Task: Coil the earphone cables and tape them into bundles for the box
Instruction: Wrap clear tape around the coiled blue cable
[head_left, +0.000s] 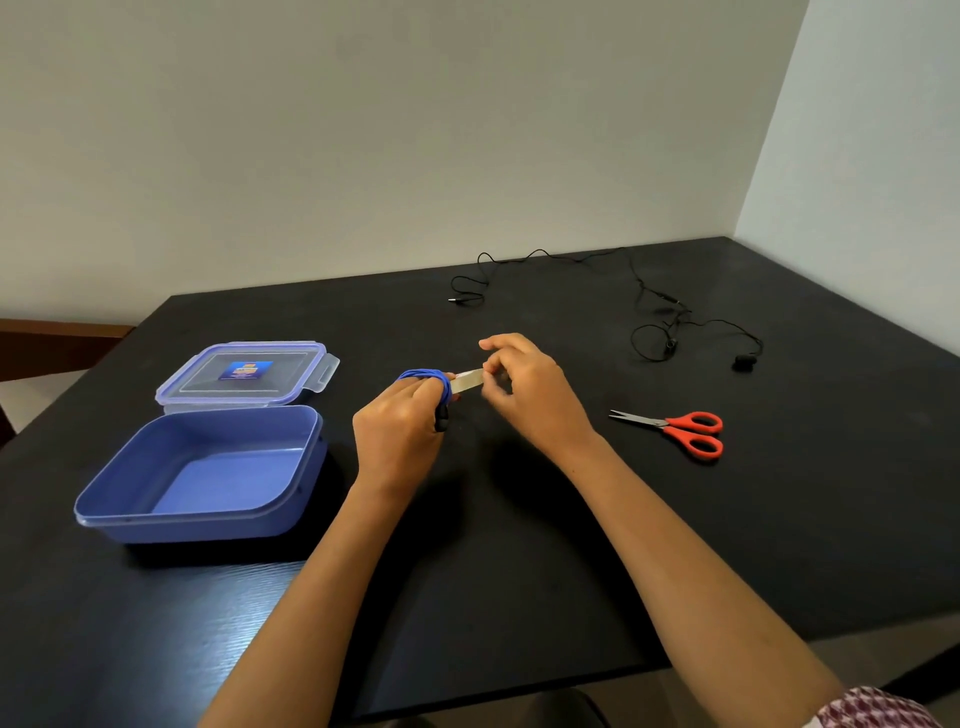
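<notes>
Two hands meet above the middle of the black table (519, 571). The left hand (400, 431) has a blue earphone cable (423, 375) coiled round its curled fingers, grip closed on the loops, and a black end piece (441, 418) pokes out beside the thumb. The right hand (524, 395) pinches one end of a pale strip of tape (467, 381) between thumb and forefinger; the strip's other end reaches the coil.

Left of the hands, near the table's left edge, sits the open blue box (208, 467), with its clear lid (244, 371) lying flat just behind it, touching the back wall of the box. Right of the hands lie red-handled scissors (675, 431), blades pointing toward the right wrist, with bare table between them. Well back, a black earphone cable (644, 312) sprawls loose along the far edge, its plug end at the left and an earbud at the right.

The far edge meets the grey wall (363, 156), and the table's far right corner tucks into the room's corner. Both forearms cross the near edge; plenty of bare table lies between them.
</notes>
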